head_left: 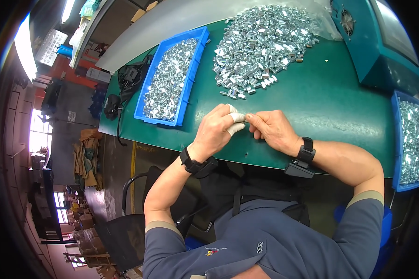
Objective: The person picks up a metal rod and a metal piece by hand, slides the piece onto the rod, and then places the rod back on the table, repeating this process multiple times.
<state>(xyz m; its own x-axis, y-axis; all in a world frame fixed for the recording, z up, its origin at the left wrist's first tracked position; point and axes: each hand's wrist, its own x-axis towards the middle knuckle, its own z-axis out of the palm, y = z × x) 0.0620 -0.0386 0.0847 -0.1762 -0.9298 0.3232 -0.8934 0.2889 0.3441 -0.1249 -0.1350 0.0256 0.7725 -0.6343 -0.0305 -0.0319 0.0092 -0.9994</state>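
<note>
My left hand (215, 129) and my right hand (275, 129) meet fingertip to fingertip over the green table (321, 97), close to its front edge. White wrappings cover some fingers of the left hand, which are curled in a pinch. Thumb and forefinger of the right hand press together beside them. Whatever lies between the fingertips is tiny and mostly hidden. Beyond the hands spreads a large heap of small shiny metal parts (260, 44). To the left stands a blue tray (185, 95) filled with similar metal parts (168, 79).
Another blue tray (397, 153) of metal parts sits at the far right. A teal machine (377, 56) with a fan grille occupies the back right corner. Black cables and a bag-like bundle (128, 76) lie at the table's left end. Clear plastic sheeting (328, 25) borders the heap.
</note>
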